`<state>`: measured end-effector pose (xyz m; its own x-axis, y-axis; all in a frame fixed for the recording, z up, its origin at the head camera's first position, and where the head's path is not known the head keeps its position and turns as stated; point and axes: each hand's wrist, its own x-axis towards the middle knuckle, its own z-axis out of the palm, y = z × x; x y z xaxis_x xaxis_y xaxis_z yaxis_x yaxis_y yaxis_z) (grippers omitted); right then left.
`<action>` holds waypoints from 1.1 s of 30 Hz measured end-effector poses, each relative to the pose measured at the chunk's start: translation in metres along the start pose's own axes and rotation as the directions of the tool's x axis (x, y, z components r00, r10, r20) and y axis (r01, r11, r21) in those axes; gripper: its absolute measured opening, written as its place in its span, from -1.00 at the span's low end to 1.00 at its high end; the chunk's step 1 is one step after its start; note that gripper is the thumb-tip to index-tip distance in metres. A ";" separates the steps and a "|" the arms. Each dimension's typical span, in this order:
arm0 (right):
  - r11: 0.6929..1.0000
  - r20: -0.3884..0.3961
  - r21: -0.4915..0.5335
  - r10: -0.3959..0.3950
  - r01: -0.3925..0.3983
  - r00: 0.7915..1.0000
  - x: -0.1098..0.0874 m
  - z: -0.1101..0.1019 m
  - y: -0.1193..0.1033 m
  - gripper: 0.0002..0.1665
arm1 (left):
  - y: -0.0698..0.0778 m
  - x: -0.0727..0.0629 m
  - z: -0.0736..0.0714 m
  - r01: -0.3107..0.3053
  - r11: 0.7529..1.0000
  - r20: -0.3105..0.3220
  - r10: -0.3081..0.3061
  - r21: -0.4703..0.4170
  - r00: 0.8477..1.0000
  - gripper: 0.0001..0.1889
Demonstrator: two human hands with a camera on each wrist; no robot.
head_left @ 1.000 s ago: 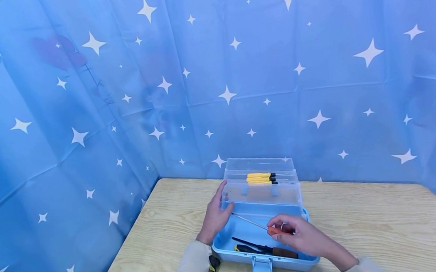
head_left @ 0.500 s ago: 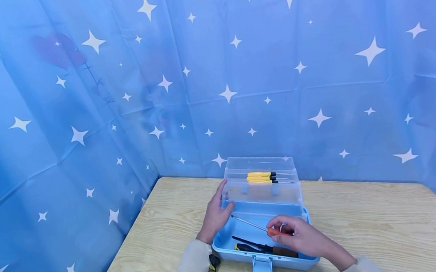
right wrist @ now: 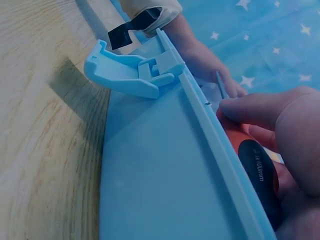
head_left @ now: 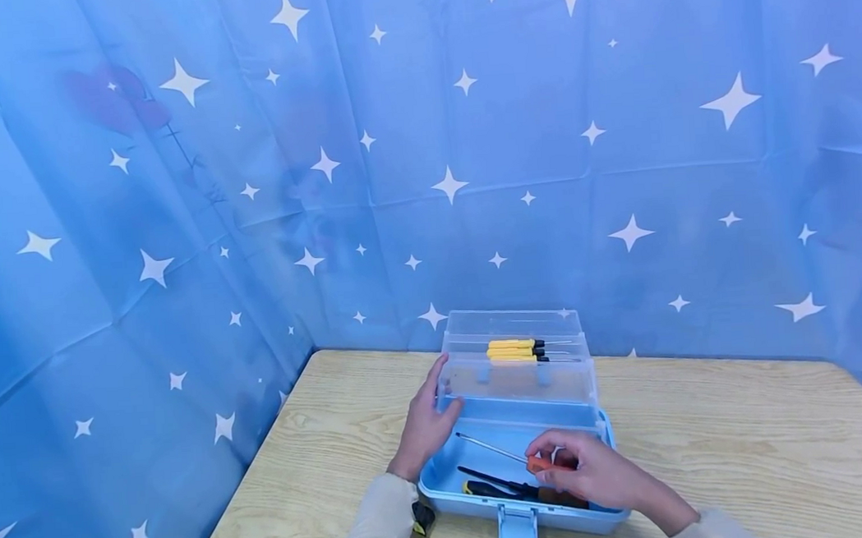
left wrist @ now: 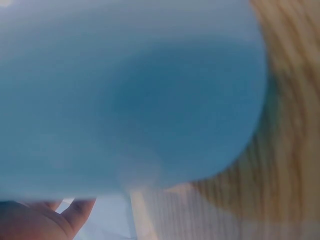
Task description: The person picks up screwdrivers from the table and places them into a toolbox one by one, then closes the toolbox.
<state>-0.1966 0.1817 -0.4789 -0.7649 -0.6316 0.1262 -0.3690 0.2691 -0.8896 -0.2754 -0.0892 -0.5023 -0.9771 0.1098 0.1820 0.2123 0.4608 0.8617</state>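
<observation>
A light-blue toolbox [head_left: 456,506] stands opened on the table, its clear lid trays raised at the back. My right hand [head_left: 591,469] is over the box and grips a screwdriver [head_left: 539,464] by its red-and-black handle. The metal shaft points left over the box. In the right wrist view thumb and fingers curl round the handle [right wrist: 245,142], just behind the front rim. My left hand [head_left: 427,425] rests at the box's left end, fingers straight along the tray's side, thumb spread over the rim. In the left wrist view the box's blue end wall fills most of the picture.
Inside the box lie a black-and-yellow-handled tool [head_left: 489,489] and a brown-handled tool [head_left: 563,497] with a dark shaft. Several yellow screwdrivers [head_left: 512,352] lie in the clear tray [head_left: 471,378]. The front latch [head_left: 517,531] hangs down. A starry curtain [head_left: 511,132] stands behind the table [head_left: 722,432].
My right hand has lowered the red screwdriver slightly toward the box floor, its tip coming nearer the front. The left hand stays in place.
</observation>
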 end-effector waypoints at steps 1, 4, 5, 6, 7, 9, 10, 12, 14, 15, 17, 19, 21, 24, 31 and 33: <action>1.000 0.001 -0.002 0.006 -0.006 1.000 0.000 0.000 0.001 -0.75 | 0.000 0.000 0.000 -0.005 1.000 0.000 0.005 0.000 1.000 -0.25; 0.999 0.003 -0.008 0.031 -0.031 1.000 0.000 0.001 0.001 -0.76 | 0.001 0.000 -0.001 -0.005 1.000 0.006 0.005 -0.004 1.000 -0.25; 0.999 0.002 -0.011 0.039 -0.039 0.999 0.000 0.001 0.001 -0.76 | 0.001 0.000 -0.001 -0.003 1.000 0.007 0.003 -0.006 1.000 -0.25; 0.999 0.001 -0.012 0.047 -0.047 0.999 0.000 0.001 0.001 -0.77 | 0.001 0.001 -0.001 0.000 1.000 0.010 0.000 -0.008 1.000 -0.24; 0.998 -0.001 -0.013 0.055 -0.055 0.998 0.001 0.001 0.001 -0.77 | 0.001 0.001 -0.001 -0.008 1.000 0.009 0.008 -0.008 1.000 -0.24; 0.998 -0.006 -0.019 0.065 -0.065 0.998 0.001 0.002 0.001 -0.76 | 0.000 0.001 -0.002 -0.006 1.000 0.009 0.007 -0.009 1.000 -0.24; 0.997 -0.009 -0.022 0.067 -0.067 0.998 0.001 0.002 0.001 -0.76 | 0.000 0.001 -0.002 -0.007 1.000 0.009 0.007 -0.007 1.000 -0.24; 0.997 -0.013 -0.037 0.067 -0.067 0.998 0.001 0.003 0.001 -0.77 | -0.001 0.001 -0.002 -0.005 1.000 0.007 0.005 -0.002 1.000 -0.23; 0.997 -0.014 -0.054 0.060 -0.061 0.998 0.002 0.003 0.002 -0.78 | -0.001 0.001 -0.002 0.001 1.000 0.008 -0.001 -0.001 1.000 -0.23; 0.996 -0.014 -0.062 0.056 -0.057 0.998 0.002 0.003 0.002 -0.78 | -0.001 0.001 -0.002 -0.004 1.000 0.008 0.004 -0.001 1.000 -0.23; 0.996 -0.011 -0.070 0.055 -0.055 0.998 0.002 0.003 0.002 -0.79 | -0.002 0.001 -0.002 -0.003 1.000 0.010 0.003 -0.006 1.000 -0.23; 0.996 -0.009 -0.074 0.059 -0.059 0.998 0.002 0.004 0.002 -0.79 | -0.002 0.001 -0.001 -0.003 1.000 0.015 0.003 -0.013 1.000 -0.24; 0.995 -0.007 -0.077 0.068 -0.068 0.998 0.002 0.004 0.002 -0.79 | -0.002 0.001 -0.001 -0.001 1.000 0.017 0.002 -0.018 1.000 -0.24; 0.993 0.000 -0.084 0.083 -0.083 0.997 0.003 0.004 0.002 -0.79 | -0.001 0.000 -0.001 0.006 1.000 0.016 -0.005 -0.021 1.000 -0.24; 0.987 0.010 -0.102 0.127 -0.125 0.992 0.004 0.004 -0.002 -0.79 | -0.002 0.000 0.000 0.008 1.000 0.012 -0.008 -0.014 1.000 -0.25; 0.984 0.007 -0.114 0.140 -0.138 0.990 0.004 0.004 -0.002 -0.80 | -0.002 0.000 0.000 0.007 1.000 0.013 -0.006 -0.015 1.000 -0.24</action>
<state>-0.1969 0.1756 -0.4783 -0.8054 -0.5927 -0.0028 -0.3174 0.4353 -0.8425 -0.2757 -0.0903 -0.5038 -0.9782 0.1184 0.1704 0.2058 0.4482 0.8699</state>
